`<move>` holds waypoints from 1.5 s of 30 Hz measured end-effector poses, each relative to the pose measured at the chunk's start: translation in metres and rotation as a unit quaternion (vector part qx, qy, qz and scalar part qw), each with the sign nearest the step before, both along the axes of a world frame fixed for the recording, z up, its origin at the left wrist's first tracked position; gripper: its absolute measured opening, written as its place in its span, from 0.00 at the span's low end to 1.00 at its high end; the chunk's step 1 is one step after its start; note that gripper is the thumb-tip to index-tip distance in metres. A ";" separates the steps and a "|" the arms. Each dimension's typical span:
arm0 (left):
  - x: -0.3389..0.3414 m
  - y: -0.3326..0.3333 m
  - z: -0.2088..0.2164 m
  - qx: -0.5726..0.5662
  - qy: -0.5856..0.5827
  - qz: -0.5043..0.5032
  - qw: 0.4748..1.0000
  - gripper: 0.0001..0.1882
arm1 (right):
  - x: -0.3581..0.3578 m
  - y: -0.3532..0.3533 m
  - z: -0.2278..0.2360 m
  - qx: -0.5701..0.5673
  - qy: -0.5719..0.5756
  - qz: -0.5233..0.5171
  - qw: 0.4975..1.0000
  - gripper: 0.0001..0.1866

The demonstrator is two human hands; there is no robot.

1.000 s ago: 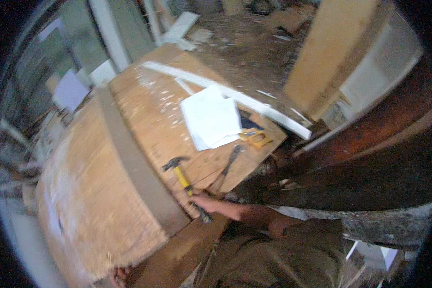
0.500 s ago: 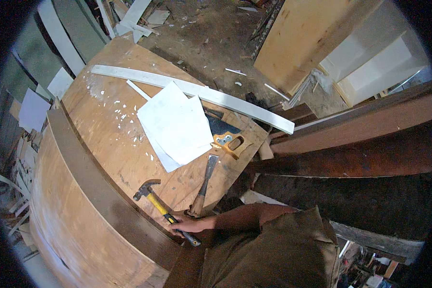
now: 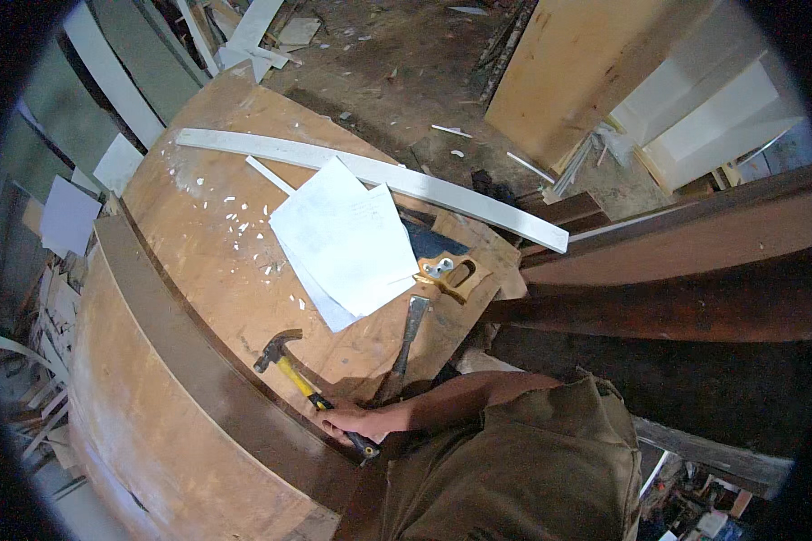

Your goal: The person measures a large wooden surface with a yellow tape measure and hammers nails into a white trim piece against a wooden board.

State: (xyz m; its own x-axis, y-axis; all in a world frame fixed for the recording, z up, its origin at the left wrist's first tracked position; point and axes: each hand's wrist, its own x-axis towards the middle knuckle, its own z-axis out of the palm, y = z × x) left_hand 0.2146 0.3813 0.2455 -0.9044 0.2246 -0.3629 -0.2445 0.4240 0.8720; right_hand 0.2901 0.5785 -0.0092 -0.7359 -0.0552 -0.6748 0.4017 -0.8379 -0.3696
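Observation:
A claw hammer (image 3: 300, 383) with a yellow and black handle is in my right hand (image 3: 347, 421), whose fingers close around the lower grip. Its steel head points away from me, by the inner edge of a long brown board (image 3: 203, 361). Just beyond my wrist lies a chisel (image 3: 410, 334) with a wide blade, its handle partly behind my forearm. A handsaw (image 3: 449, 273) with a wooden handle lies farther off, its blade partly under white sheets (image 3: 343, 239). My left hand does not show.
All this rests on a wooden worktop (image 3: 244, 311) strewn with white chips (image 3: 235, 216). A long white strip (image 3: 379, 180) crosses its far side and overhangs the right edge. Brown planks (image 3: 686, 243) stand at the right. Wood panels (image 3: 559, 72) lean beyond, over a littered floor (image 3: 379, 81).
The whole view has shifted slightly, moving the bench things a little right and down. My right hand keeps its hold on the hammer, which has barely moved in the picture.

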 end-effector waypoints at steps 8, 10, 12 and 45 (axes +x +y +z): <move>-0.004 -0.020 0.010 -0.024 0.001 0.009 1.000 0.13 | -0.040 0.016 0.021 0.136 -0.053 -0.013 0.989 0.10; -0.005 -0.022 0.011 -0.024 0.000 0.008 1.000 0.13 | -0.048 0.019 0.026 0.166 -0.014 -0.055 0.985 0.09; -0.006 -0.024 0.013 -0.031 -0.001 0.004 1.000 0.13 | -0.059 0.023 0.029 0.179 -0.010 -0.070 0.981 0.09; 0.097 -0.071 0.117 -0.064 0.006 0.034 0.997 0.17 | -0.202 0.146 0.025 0.308 0.037 0.011 0.950 0.06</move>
